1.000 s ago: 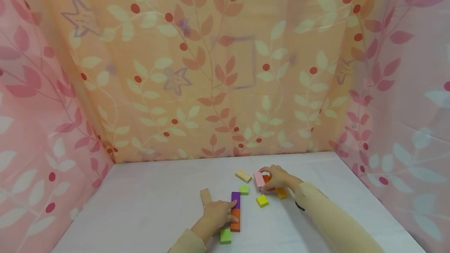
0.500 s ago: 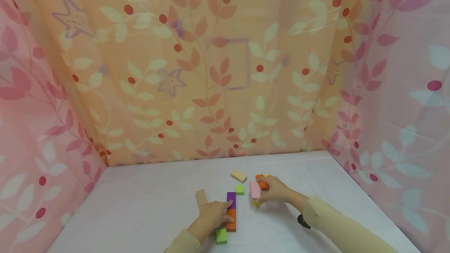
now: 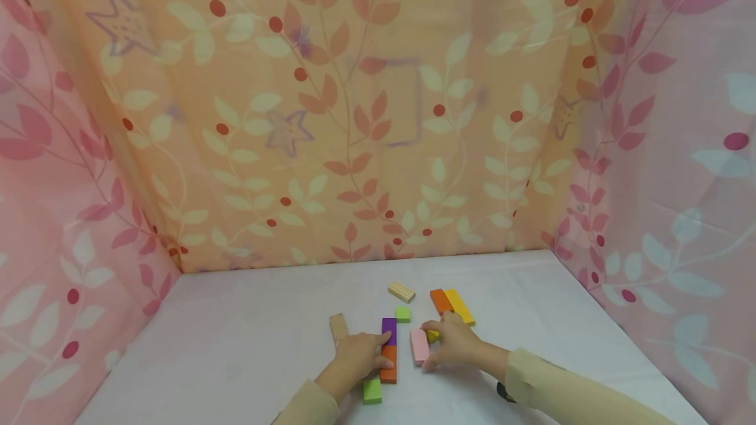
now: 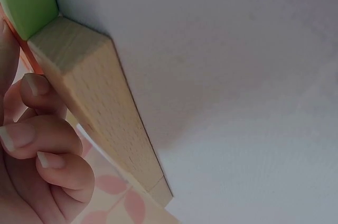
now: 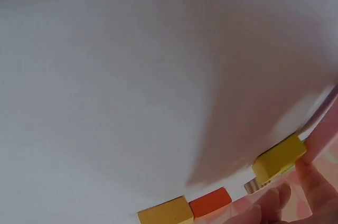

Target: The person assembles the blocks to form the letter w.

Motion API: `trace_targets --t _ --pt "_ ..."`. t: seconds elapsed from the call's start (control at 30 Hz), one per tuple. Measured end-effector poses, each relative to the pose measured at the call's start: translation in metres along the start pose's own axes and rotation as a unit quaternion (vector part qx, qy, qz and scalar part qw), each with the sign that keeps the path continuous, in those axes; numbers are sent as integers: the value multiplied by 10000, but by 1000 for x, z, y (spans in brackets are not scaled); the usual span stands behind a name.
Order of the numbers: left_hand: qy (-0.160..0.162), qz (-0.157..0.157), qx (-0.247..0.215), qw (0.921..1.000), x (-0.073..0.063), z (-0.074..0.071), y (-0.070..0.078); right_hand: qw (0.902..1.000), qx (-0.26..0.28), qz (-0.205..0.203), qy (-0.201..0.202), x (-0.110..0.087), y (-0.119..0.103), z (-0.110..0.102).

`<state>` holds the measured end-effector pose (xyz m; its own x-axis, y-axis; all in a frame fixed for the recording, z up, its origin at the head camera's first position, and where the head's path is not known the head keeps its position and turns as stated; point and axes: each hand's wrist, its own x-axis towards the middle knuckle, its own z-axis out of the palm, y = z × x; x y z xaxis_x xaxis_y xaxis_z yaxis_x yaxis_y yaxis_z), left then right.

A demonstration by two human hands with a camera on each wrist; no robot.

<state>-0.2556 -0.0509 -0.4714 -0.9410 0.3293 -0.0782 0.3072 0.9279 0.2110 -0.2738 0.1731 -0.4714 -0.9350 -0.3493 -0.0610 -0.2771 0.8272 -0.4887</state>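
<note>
My left hand [image 3: 353, 363] rests at a row of blocks, its index finger touching the purple block [image 3: 389, 326] and its thumb the orange block [image 3: 388, 376] joined end to end with it. Close beside that hand lie a green block [image 3: 372, 392] and a plain wooden block [image 4: 100, 97], partly hidden in the head view. With thumb and index finger, my right hand [image 3: 461, 341] pinches a pink block [image 3: 419, 346] at its two ends, slightly right of the row. Partly behind the right fingers sits a small yellow block [image 5: 280, 156].
A small green block [image 3: 403, 315] meets the purple block's far end. Farther back lie a ridged wooden block [image 3: 401, 292], another orange block [image 3: 440, 300] and a long yellow block [image 3: 459, 307] side by side. Patterned cloth walls [image 3: 354, 117] enclose the white table [image 3: 236, 340].
My right hand has brought the pink block nearer and left toward the row, leaving the back orange and yellow blocks uncovered. The left hand stays at the purple and orange blocks.
</note>
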Motion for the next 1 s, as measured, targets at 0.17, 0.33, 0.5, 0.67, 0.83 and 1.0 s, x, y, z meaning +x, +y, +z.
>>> trace_targets --t 0.17,0.33,0.5,0.67,0.83,1.0 --pt "70 95 37 9999 0 1 1 9991 -371 174 47 6 3 -3" --pt "44 70 1 10000 0 0 2 9971 -700 301 -9 12 7 -12" --pt "-43 -84 -71 9999 -1 -4 2 9964 -758 347 -152 18 9 -15" --pt "-71 -77 -19 9999 -1 -5 2 9968 -708 216 -292 25 7 -14" --pt "-49 -2 161 9999 -1 -4 2 9958 -832 205 -321 29 6 -15" --pt "-46 6 217 9998 0 -3 1 9956 -855 149 -341 32 7 -16"
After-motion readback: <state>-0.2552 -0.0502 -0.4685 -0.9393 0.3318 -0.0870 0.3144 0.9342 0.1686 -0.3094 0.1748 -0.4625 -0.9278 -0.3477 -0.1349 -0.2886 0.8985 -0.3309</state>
